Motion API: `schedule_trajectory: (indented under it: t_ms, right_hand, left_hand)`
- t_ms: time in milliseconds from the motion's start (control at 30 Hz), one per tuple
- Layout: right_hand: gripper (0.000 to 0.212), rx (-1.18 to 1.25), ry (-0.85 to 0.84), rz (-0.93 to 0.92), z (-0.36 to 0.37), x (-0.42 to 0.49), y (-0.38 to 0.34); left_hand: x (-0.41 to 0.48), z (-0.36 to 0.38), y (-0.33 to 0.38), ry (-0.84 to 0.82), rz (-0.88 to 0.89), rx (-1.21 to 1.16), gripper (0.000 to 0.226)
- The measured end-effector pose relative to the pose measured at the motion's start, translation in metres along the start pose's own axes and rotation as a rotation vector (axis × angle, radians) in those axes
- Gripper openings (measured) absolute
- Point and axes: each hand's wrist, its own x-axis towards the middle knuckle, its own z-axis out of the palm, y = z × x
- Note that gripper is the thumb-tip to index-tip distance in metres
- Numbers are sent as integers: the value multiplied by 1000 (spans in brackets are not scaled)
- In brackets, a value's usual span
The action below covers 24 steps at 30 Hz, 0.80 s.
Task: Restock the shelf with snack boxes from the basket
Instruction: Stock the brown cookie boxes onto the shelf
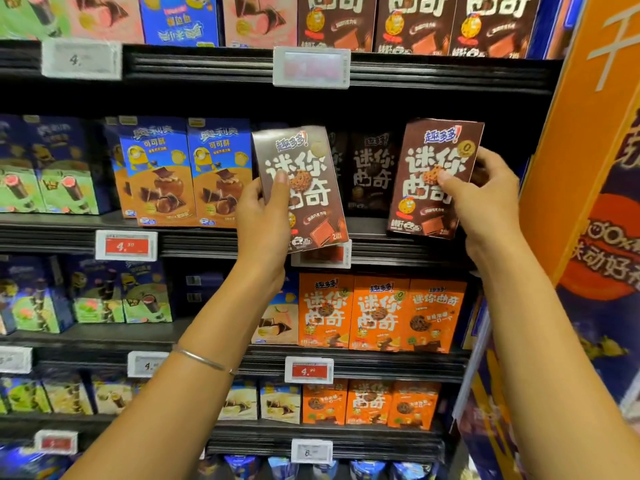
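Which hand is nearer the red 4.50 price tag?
Left: left hand, gripping a brown box, is just up-right of the price tag; right hand holds a second box farther right.

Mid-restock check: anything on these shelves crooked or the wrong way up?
On the top shelf, one blue box looks upside down, its lettering inverted. The brown box in the left hand is tilted, not yet shelved.

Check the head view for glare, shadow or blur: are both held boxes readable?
Head view: the left brown box in the left hand and the right brown box in the right hand read sharply. Head view: the upper price tag is washed out, the rear boxes sit in shadow, the far-left boxes look soft.
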Motion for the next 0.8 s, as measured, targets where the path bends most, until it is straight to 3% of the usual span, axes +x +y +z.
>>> schedule_trajectory:
  t_ms: [200, 533, 800]
  right_hand:
    - [37, -141, 59, -2, 8, 19, 20]
    - [54, -395, 36, 18, 9, 32, 35]
    - [53, -548, 82, 7, 7, 38, 42]
  left_hand:
    - [0, 0, 4, -43, -18, 0, 26]
    - [0, -6, 8, -79, -26, -11, 21]
    - [1, -7, 9, -109, -39, -9, 23]
